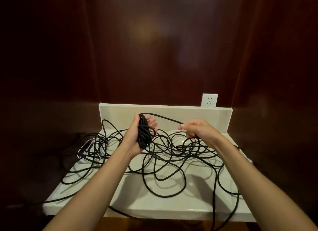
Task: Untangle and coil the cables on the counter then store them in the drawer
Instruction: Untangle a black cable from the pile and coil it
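- Loops hang off the desk [172, 206] front edge; pulling slack fast could snag them or drag the tangle [163, 161] off.
- Strands cross lots mid-desk, so a knot may cinch if I yank.
- My left grip [136, 136] clasps the coil [143, 132], palm up, wrist bent back.
- My right grip [196, 128] pinches the lead strand [165, 118], prob. thumb-forefinger.
- Drawer not in view.

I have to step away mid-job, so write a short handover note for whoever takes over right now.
Left hand: shut on a partly wound coil of black cable.
Right hand: pinching the strand that feeds into that coil.
Most of the black cable lies loose and tangled across the white counter, some hanging over the front edge.
Done: a few loops wound.
Left: untangle and coil the rest, then store it; no drawer in view.
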Demonstrator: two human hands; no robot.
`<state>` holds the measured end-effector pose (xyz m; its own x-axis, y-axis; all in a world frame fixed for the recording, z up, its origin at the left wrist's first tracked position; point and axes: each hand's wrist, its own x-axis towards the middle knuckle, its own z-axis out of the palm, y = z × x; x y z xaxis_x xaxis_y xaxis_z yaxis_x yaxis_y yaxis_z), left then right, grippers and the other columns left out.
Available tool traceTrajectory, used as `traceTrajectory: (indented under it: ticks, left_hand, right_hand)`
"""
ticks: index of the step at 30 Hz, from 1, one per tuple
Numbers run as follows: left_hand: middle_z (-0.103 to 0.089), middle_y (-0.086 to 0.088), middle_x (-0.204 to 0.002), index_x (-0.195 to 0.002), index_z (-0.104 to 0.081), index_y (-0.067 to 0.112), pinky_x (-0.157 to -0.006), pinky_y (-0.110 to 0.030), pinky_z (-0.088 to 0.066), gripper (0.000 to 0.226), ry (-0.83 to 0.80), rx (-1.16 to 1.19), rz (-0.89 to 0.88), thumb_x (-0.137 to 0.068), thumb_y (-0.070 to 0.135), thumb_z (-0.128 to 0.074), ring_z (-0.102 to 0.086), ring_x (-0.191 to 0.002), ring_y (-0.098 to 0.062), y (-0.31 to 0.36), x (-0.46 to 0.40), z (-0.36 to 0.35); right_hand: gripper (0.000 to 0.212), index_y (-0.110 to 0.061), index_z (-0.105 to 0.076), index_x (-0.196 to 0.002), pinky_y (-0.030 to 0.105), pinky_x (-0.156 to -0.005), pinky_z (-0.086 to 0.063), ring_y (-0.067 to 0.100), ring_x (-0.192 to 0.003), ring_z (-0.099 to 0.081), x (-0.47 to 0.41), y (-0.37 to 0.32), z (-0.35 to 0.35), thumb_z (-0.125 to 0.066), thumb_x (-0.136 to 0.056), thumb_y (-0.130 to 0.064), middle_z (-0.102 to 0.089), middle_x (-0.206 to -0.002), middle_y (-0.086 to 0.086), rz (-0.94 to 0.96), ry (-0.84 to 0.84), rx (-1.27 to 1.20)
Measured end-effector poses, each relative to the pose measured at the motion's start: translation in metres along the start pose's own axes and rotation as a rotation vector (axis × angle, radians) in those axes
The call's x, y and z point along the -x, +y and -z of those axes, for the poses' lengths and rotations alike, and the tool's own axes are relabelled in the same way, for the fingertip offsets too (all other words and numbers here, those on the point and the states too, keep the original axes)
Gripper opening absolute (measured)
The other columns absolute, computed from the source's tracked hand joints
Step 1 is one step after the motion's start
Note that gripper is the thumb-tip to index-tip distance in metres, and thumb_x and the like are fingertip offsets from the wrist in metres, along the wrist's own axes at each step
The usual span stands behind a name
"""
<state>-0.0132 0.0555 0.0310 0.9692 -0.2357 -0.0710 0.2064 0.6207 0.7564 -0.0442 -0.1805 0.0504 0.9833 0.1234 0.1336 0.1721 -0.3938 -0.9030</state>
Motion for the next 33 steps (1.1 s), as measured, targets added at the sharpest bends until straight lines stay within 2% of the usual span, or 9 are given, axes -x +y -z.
traceTrajectory:
  ticks: [3,5,10,16,19,21,27,31,33]
  left_hand:
    - [-0.068,-0.015,-0.121,-0.124,-0.057,0.008,-0.101,-0.046,-0.050,0.050,-0.012,0.310,-0.074,-0.106,0.049,-0.033,-0.066,-0.110,-0.027,0.007,-0.001,-0.008]
    - [-0.074,-0.013,-0.107,-0.115,-0.060,0.009,-0.102,-0.048,-0.050,0.049,-0.007,0.465,-0.125,-0.106,0.050,-0.034,-0.072,-0.104,-0.025,0.015,-0.003,-0.009]
    - [-0.061,-0.002,-0.069,-0.090,-0.057,0.010,-0.066,-0.027,-0.058,0.049,0.079,0.517,-0.141,-0.104,0.054,-0.041,-0.062,-0.055,-0.014,0.028,-0.003,-0.012]
    - [-0.063,-0.006,-0.071,-0.082,-0.061,0.012,-0.058,-0.029,-0.050,0.035,0.468,-0.375,-0.517,-0.102,0.040,-0.055,-0.060,-0.061,-0.016,0.032,-0.010,-0.005]
    - [-0.060,-0.003,-0.065,-0.073,-0.060,0.013,-0.059,-0.030,-0.043,0.039,0.409,-0.827,-0.646,-0.100,0.042,-0.056,-0.055,-0.060,-0.016,0.031,-0.010,-0.002]
    - [-0.054,0.002,-0.061,-0.073,-0.058,0.014,-0.052,-0.027,-0.038,0.041,0.344,-1.051,-0.650,-0.100,0.044,-0.056,-0.050,-0.056,-0.012,0.029,-0.007,-0.007]
    - [-0.053,-0.004,-0.060,-0.081,-0.066,0.000,-0.055,-0.033,-0.040,0.073,0.050,-1.415,-0.343,-0.097,0.067,-0.040,-0.047,-0.052,-0.022,0.013,-0.005,-0.021]
    - [-0.072,-0.016,-0.085,-0.096,-0.068,-0.001,-0.092,-0.045,-0.054,0.089,-0.219,-1.431,-0.129,-0.096,0.072,-0.018,-0.068,-0.077,-0.026,0.010,0.011,-0.028]
    - [-0.073,-0.021,-0.090,-0.100,-0.064,0.008,-0.091,-0.041,-0.055,0.080,-0.322,-1.322,-0.013,-0.098,0.070,-0.012,-0.069,-0.081,-0.027,0.012,0.022,-0.034]
  right_hand:
    - [0.015,-0.015,-0.077,-0.087,0.033,-0.101,-0.040,0.020,-0.074,-0.073,-0.003,0.001,-0.006,-0.064,-0.094,-0.018,-0.047,-0.051,-0.001,0.010,0.025,0.020]
    - [0.015,-0.012,-0.076,-0.088,0.023,-0.081,-0.046,0.019,-0.066,-0.069,0.000,-0.003,-0.009,-0.065,-0.094,-0.018,-0.049,-0.053,0.001,0.029,0.033,0.037]
    - [0.012,-0.012,-0.076,-0.086,0.015,-0.060,-0.038,0.001,-0.052,-0.048,0.004,-0.004,-0.012,-0.071,-0.091,-0.022,-0.056,-0.053,-0.013,0.080,0.008,0.155]
    - [0.012,-0.029,-0.072,-0.092,0.027,-0.070,-0.042,0.009,-0.074,-0.055,0.011,0.000,-0.012,-0.065,-0.094,-0.019,-0.067,-0.086,-0.010,0.220,-0.156,0.416]
    - [0.015,-0.022,-0.073,-0.103,0.028,-0.080,-0.046,0.009,-0.093,-0.061,0.013,-0.010,-0.016,-0.058,-0.098,-0.020,-0.070,-0.100,-0.010,0.336,-0.192,0.569]
    - [0.020,-0.017,-0.073,-0.103,0.031,-0.077,-0.048,0.010,-0.085,-0.062,0.012,-0.019,-0.018,-0.053,-0.101,-0.019,-0.071,-0.096,-0.006,0.394,-0.185,0.589]
    - [0.022,-0.013,-0.072,-0.090,0.023,-0.061,-0.039,0.006,-0.058,-0.053,0.003,-0.041,-0.019,-0.053,-0.101,-0.018,-0.066,-0.070,-0.011,0.490,-0.040,0.518]
    - [0.019,-0.021,-0.074,-0.078,0.043,-0.066,-0.048,0.020,-0.062,-0.059,-0.005,-0.042,-0.016,-0.063,-0.092,-0.028,-0.064,-0.061,-0.012,0.473,0.055,0.393]
    - [0.014,-0.029,-0.075,-0.076,0.043,-0.064,-0.048,0.017,-0.060,-0.059,-0.008,-0.040,-0.016,-0.069,-0.088,-0.030,-0.065,-0.060,-0.009,0.465,0.108,0.348]
